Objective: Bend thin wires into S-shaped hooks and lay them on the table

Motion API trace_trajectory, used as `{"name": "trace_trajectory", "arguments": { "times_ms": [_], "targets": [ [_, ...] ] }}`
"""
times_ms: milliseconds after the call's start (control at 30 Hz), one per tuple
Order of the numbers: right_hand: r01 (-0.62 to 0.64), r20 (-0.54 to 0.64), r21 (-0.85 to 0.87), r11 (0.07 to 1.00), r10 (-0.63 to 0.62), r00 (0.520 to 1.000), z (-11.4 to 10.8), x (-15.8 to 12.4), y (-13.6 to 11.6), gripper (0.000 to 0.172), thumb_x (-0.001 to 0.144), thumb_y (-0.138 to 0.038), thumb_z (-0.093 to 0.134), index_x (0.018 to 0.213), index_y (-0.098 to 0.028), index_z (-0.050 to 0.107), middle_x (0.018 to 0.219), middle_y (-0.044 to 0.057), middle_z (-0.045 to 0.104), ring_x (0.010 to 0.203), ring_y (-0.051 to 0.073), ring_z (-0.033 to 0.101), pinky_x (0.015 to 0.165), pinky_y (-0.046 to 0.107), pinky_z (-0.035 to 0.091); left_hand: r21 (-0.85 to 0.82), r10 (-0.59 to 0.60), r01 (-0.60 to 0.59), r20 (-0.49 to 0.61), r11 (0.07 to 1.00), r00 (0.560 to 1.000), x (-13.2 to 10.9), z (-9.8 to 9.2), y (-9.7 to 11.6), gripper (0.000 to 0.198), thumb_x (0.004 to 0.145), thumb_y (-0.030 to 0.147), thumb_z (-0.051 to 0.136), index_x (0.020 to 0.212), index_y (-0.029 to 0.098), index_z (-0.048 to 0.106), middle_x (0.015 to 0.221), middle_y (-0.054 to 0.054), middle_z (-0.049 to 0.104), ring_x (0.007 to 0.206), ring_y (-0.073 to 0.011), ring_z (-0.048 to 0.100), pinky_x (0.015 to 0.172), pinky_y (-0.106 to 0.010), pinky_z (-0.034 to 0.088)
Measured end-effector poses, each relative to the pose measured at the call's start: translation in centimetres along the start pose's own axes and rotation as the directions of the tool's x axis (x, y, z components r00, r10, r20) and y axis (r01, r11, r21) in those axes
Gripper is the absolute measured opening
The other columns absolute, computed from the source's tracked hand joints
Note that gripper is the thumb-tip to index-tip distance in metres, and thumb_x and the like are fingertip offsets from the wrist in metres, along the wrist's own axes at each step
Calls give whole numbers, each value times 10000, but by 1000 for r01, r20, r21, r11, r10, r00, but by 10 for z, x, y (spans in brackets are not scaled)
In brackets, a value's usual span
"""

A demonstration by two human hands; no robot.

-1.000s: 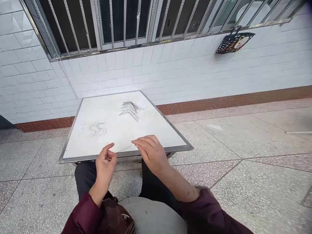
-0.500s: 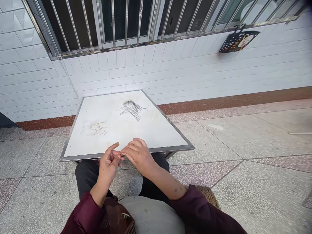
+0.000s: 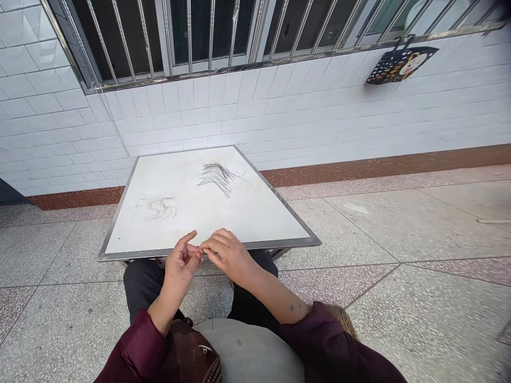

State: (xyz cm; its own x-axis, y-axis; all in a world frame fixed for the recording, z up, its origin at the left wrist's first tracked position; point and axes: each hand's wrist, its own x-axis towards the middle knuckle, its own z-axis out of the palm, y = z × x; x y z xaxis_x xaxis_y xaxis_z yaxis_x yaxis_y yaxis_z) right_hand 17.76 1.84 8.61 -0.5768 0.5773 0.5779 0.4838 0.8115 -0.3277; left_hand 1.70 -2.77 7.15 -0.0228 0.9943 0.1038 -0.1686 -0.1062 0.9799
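Observation:
My left hand [image 3: 181, 263] and my right hand [image 3: 227, 255] meet over the table's front edge, fingertips touching. Both pinch a thin wire-like strand [image 3: 209, 306], whose dark lower length hangs down in front of my lap. The pinched part between the fingertips is mostly hidden, with a small orange-red spot there. On the white table [image 3: 147, 234] lies a pile of dark thin strands [image 3: 217, 177], bent at the middle. Several brownish curled strands [image 3: 159, 208] lie nearer, to the left.
The table's metal rim [image 3: 279, 243] runs just beyond my knees. Behind it stands a white tiled wall [image 3: 279, 111] with a barred window [image 3: 211, 37]. A patterned bag [image 3: 401, 64] hangs from the bars at right. A pale strip [image 3: 355, 208] lies on the speckled floor [image 3: 439, 308].
Both hands stay pinched together at nearly the same place, and the fingertips have shifted slightly. The camera view has moved a little. The strands on the table have not moved.

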Motion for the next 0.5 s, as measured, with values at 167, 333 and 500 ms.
{"name": "trace_trajectory", "arguments": {
  "times_ms": [167, 333, 500],
  "targets": [
    [9, -15, 5, 1000, -9, 1000, 1, 0, 2, 119, 885, -88, 543, 886, -193, 601, 792, 33, 636, 826, 197, 523, 748, 335, 437, 22, 3, -4, 26, 1000, 1000, 0, -1, -2, 475, 852, 328, 635, 1301, 210, 536, 827, -15, 595, 719, -132, 572, 691, -268, 476],
    [14, -39, 21, 1000, -13, 999, 4, 0, 2, 122, 886, -96, 538, 880, -203, 596, 783, 30, 631, 820, 198, 526, 740, 337, 449, 21, 18, -18, 32, 1000, 999, 1, 0, 0, 490, 837, 305, 653, 1304, 207, 540, 769, -3, 591, 700, -131, 562, 693, -266, 469],
    [-44, -62, 67, 997, 48, 997, 8, 0, -1, 126, 894, -107, 533, 859, -209, 598, 776, 35, 635, 808, 209, 524, 721, 347, 456, 17, 39, -39, -16, 999, 999, 1, 3, 0, 477, 817, 274, 671, 1277, 205, 568, 725, 12, 600, 684, -128, 565, 710, -268, 470]
  ]
}}
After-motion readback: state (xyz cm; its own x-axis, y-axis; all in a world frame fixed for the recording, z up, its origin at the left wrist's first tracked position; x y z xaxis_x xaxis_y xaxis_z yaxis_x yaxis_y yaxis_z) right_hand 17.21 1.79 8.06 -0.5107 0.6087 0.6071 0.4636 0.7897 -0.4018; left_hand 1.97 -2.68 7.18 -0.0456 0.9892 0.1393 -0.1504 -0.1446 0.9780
